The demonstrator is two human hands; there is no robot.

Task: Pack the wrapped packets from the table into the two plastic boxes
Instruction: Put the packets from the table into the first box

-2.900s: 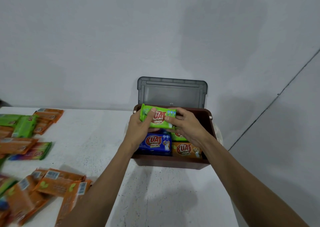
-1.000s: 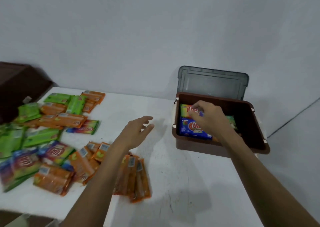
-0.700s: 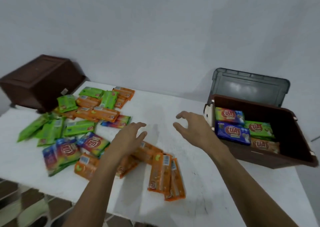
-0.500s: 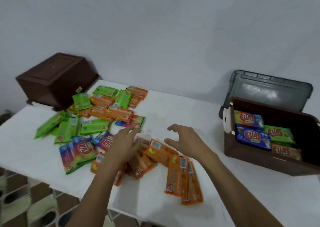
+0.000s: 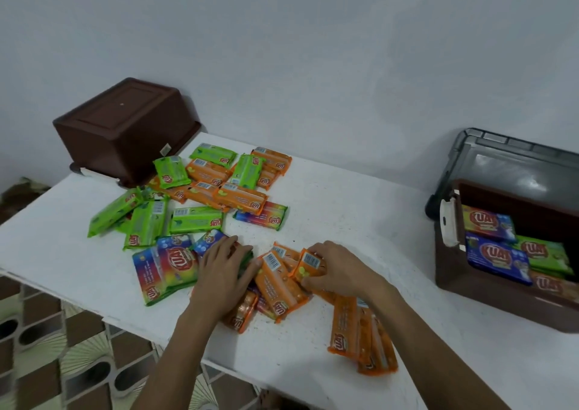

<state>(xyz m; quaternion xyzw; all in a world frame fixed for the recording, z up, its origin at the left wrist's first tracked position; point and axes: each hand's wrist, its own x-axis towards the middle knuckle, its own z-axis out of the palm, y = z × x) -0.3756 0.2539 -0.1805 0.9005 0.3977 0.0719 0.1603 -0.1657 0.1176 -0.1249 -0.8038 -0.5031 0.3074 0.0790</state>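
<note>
Over the white table (image 5: 344, 209), right hand (image 5: 340, 268) pinches an orange packet (image 5: 309, 263), left hand (image 5: 224, 271) lies flat on the pile (image 5: 275, 287); I'd grip it squarely before lifting.

On the white table (image 5: 344, 209), the left hand (image 5: 224, 271) lies flat on loose packets (image 5: 169, 265) toward 7 o'clock; the right hand (image 5: 338, 268) beside it pinches an orange packet (image 5: 308, 262). An open box (image 5: 485, 300) sits at 3 o'clock, an overturned box (image 5: 125, 127) at 10 o'clock.
</note>
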